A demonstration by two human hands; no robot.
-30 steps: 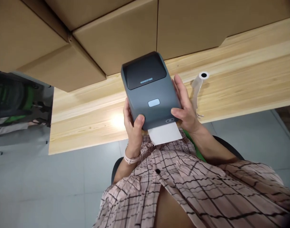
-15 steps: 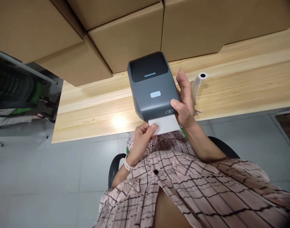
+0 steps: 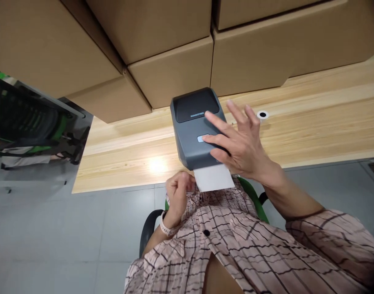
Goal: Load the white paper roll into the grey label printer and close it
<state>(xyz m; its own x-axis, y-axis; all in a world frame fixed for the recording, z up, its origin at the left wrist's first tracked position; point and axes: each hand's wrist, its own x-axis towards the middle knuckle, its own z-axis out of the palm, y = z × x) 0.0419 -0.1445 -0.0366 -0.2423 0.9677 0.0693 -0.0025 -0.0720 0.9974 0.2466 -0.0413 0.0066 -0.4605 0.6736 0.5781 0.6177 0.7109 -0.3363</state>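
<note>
Both hands have shifted since the frame half a second ago: the left hand [image 3: 179, 185] no longer has its thumb laid over the white paper [image 3: 213, 179], and the right hand [image 3: 243, 143] has gone from the side of the gray printer [image 3: 187, 143] to its top. At left, pale-grained wood runs along the table [image 3: 119, 159], smooth and glossy enough to throw back a bright spot of light. Next comes the left hand's grip, loosely curled just beside the paper's left edge; whether its fingers pinch anything cannot be told. Behind the printer, matte brown cardboard boxes [image 3: 174, 81] form flat walls with straight seams.

Near the middle, the printer appears to stand on the table by its near edge. Its rounded shell looks like hard matte plastic with a glossy dark window; I judge it rigid and fairly weighty, best lifted with a palm on each side. The paper, sticking out of its front, looks thin, light and easily creased, so a gentle pinch at a corner would suit. To the right, the right hand's grip is spread wide, holding nothing, one fingertip on the pale oblong button [image 3: 200, 139]. Farther right stands a white roll [image 3: 267, 115] with a dark round core.
</note>
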